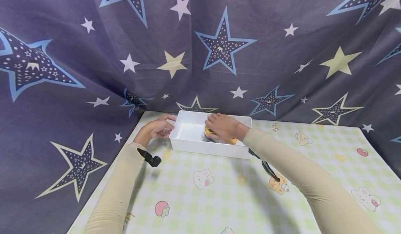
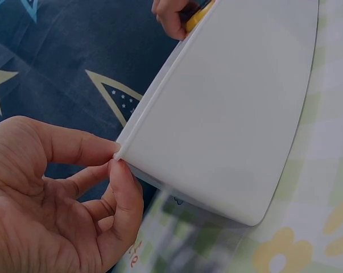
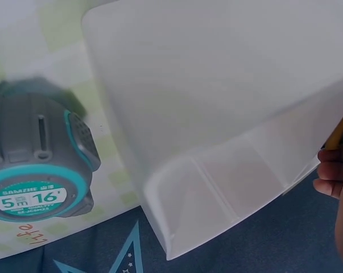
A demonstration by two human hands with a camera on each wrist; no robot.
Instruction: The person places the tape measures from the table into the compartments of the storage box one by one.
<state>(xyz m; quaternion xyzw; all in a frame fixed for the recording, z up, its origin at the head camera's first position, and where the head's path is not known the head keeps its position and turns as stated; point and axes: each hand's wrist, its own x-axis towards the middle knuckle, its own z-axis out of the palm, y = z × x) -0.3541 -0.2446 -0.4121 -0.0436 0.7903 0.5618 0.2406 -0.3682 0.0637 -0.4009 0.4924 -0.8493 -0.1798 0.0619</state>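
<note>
- Left hand (image 1: 159, 127) pinched the rim of the white box (image 1: 210, 148) at its 9 o'clock end, thumb and finger nearly meeting.
- Right hand (image 1: 223, 126), fingers curled, gripped a yellow thing (image 1: 233, 141) inside the box's 3 o'clock half.
- Box stood at the desk's (image 1: 188, 199) 12 o'clock edge.
- Grey tape measure (image 3: 40, 159) sat near the box's 3 o'clock end.

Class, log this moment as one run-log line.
left hand: pinches white box at rim | right hand: grips yellow item in box | grey-teal tape measure: on table beside box
</note>
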